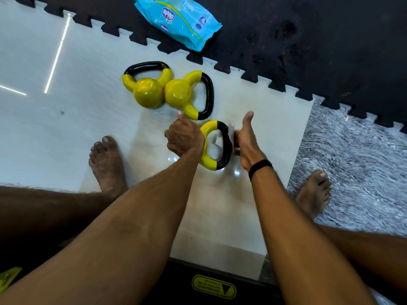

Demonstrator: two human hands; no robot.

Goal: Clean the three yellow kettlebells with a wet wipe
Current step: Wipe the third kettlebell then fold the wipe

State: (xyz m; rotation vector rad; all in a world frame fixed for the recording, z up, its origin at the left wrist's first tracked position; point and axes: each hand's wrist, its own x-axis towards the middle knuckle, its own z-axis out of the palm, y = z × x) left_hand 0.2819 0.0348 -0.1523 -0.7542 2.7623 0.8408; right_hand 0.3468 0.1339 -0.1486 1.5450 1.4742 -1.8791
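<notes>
Two yellow kettlebells with black handles lie touching on the white floor, one (pixel 147 91) on the left and one (pixel 178 91) on the right. The third kettlebell (pixel 209 128) lies nearer to me. My left hand (pixel 185 138) is closed over its yellow body and hides it. My right hand (pixel 246 143) has its fingers curled on the black handle bar and its thumb stretched out. A white bit of wet wipe (pixel 214 145) shows inside the handle loop, blurred.
A blue wet wipe pack (pixel 178 20) lies on the black puzzle mat (pixel 308 40) beyond the kettlebells. My bare feet rest at the left (pixel 105 160) and right (pixel 312 191). Grey marbled floor (pixel 363 155) lies to the right.
</notes>
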